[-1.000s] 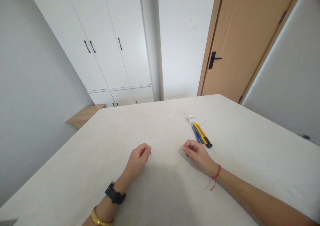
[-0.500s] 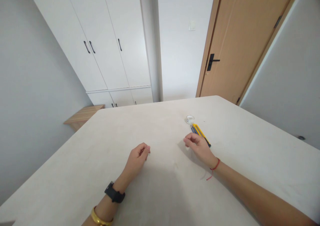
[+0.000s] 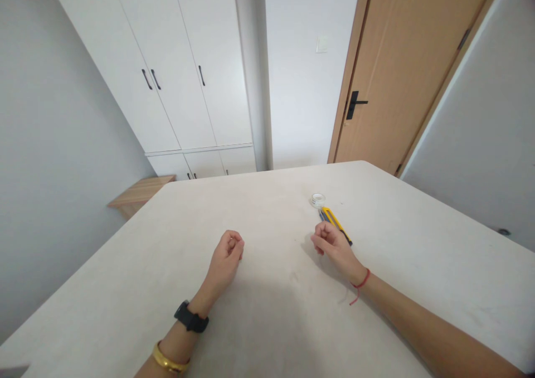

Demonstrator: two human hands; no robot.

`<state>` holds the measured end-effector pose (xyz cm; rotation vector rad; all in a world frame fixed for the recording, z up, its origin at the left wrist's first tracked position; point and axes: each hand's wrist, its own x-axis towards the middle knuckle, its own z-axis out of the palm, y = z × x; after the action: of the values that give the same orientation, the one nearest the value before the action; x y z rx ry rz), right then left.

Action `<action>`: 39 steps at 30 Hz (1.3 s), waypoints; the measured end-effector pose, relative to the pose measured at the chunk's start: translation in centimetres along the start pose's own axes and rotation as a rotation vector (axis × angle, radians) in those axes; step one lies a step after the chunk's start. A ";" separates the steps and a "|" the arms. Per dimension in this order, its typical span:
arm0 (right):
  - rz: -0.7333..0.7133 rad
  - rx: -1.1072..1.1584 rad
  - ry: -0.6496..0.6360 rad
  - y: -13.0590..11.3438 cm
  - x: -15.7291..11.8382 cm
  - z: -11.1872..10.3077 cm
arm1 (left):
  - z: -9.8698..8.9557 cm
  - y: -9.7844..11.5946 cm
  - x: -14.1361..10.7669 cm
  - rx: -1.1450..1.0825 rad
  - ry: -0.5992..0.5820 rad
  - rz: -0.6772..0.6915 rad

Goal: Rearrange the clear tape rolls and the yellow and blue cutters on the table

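My left hand (image 3: 225, 258) rests in a loose fist on the pale table (image 3: 376, 238), holding nothing, with a black watch (image 3: 191, 318) and a gold bangle (image 3: 169, 360) on that arm. My right hand (image 3: 335, 248) is curled and empty, and its fingers lie just in front of a yellow utility knife (image 3: 335, 223), partly hiding it. Beside the knife lies a slim blue tool (image 3: 322, 215), mostly hidden. A small roll of clear tape (image 3: 318, 200) sits just behind them. A red string (image 3: 360, 282) circles my right wrist.
White built-in cabinets (image 3: 167, 77) with dark handles stand ahead on the left. A wooden door (image 3: 388, 71) with a black handle stands ahead on the right. A low wooden shelf (image 3: 140, 194) sits beyond the table's far left corner.
My right hand has shifted slightly right and now covers more of the knife's near end. My left hand has curled tighter and drawn back a little. The knife and tape have not moved.
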<state>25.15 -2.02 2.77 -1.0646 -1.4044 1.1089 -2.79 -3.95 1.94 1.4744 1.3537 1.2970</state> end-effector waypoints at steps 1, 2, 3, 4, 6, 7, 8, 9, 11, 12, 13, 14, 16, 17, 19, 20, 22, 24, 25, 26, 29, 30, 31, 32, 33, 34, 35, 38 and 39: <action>0.007 0.010 -0.001 0.1 0.0 0.1 | -0.1 0.1 0.0 -0.005 0.020 0.011; 0.013 0.016 0.000 0.2 0.0 0.1 | -0.2 0.1 0.1 -0.012 0.037 0.019; 0.017 0.017 0.001 0.3 0.0 0.1 | -0.2 0.2 0.1 -0.020 0.055 0.025; 0.019 0.015 0.001 0.4 -0.1 0.1 | -0.3 0.3 0.1 -0.027 0.074 0.028; 0.023 0.004 0.001 0.6 -0.2 0.2 | -0.4 0.4 0.1 -0.035 0.106 0.035; 0.025 -0.004 0.000 0.7 -0.3 0.2 | -0.4 0.5 0.1 -0.034 0.118 0.038; 0.028 -0.015 -0.003 0.7 -0.4 0.3 | -0.4 0.5 0.0 -0.031 0.125 0.040; 0.028 -0.027 -0.007 0.8 -0.5 0.3 | -0.4 0.6 0.0 -0.026 0.130 0.041; 0.021 -0.052 -0.012 0.8 -0.6 0.4 | -0.4 0.6 -0.1 -0.021 0.127 0.040; 0.009 -0.066 -0.015 0.7 -0.6 0.4 | -0.3 0.6 -0.1 -0.022 0.123 0.040; -0.009 -0.083 -0.016 0.5 -0.3 0.3 | -0.3 0.6 -0.1 -0.025 0.119 0.040; -0.033 -0.101 -0.014 0.3 0.1 0.1 | -0.3 0.5 -0.1 -0.028 0.116 0.038; -0.077 -0.144 0.000 -0.4 1.7 -0.8 | -0.3 0.4 0.0 -0.034 0.110 0.034; -0.094 -0.172 0.022 -0.8 2.9 -1.5 | -0.3 0.4 0.0 -0.037 0.109 0.032; -0.103 -0.266 0.090 -1.4 5.9 -3.1 | -0.3 0.2 0.0 -0.046 0.108 0.029; -0.111 -0.343 0.157 -1.6 7.5 -3.9 | -0.3 0.2 0.1 -0.052 0.106 0.029; -0.059 -0.547 0.217 -1.7 10.5 -5.5 | -0.2 0.2 0.0 -0.054 0.097 0.029; 0.022 -0.783 0.226 -1.2 12.7 -6.4 | -0.2 0.2 0.0 -0.041 0.081 0.026; 0.058 -0.897 0.189 -0.9 13.5 -6.6 | -0.1 0.3 0.0 -0.031 0.072 0.024; 0.088 -0.989 0.144 -0.5 14.0 -6.7 | -0.1 0.3 -0.1 -0.019 0.066 0.024; 0.132 -1.103 0.019 0.5 14.9 -6.0 | -0.1 0.5 0.0 0.013 0.066 0.038; 0.131 -1.102 0.000 0.7 15.1 -5.5 | -0.1 0.5 0.1 0.020 0.068 0.043; 0.124 -1.095 -0.013 0.7 15.3 -4.9 | -0.1 0.6 0.1 0.024 0.071 0.045; 0.112 -1.091 -0.028 0.7 15.5 -4.2 | -0.1 0.6 0.2 0.025 0.072 0.043; 0.095 -1.082 -0.047 0.6 15.8 -3.3 | -0.2 0.6 0.3 0.024 0.073 0.040; 0.069 -1.067 -0.072 0.5 16.1 -2.1 | -0.2 0.6 0.4 0.024 0.074 0.037; 0.036 -1.046 -0.103 0.3 16.3 -0.7 | -0.2 0.5 0.5 0.027 0.076 0.035; -0.084 -0.944 -0.238 -0.1 16.2 5.1 | -0.5 -0.3 1.1 0.092 0.111 0.022; -0.119 -0.904 -0.288 -0.1 15.9 7.5 | -0.7 -0.7 1.3 0.134 0.135 0.011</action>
<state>16.14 12.87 5.33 -1.4361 -2.2666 0.5220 -3.73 -2.65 1.64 1.5076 1.5482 1.3562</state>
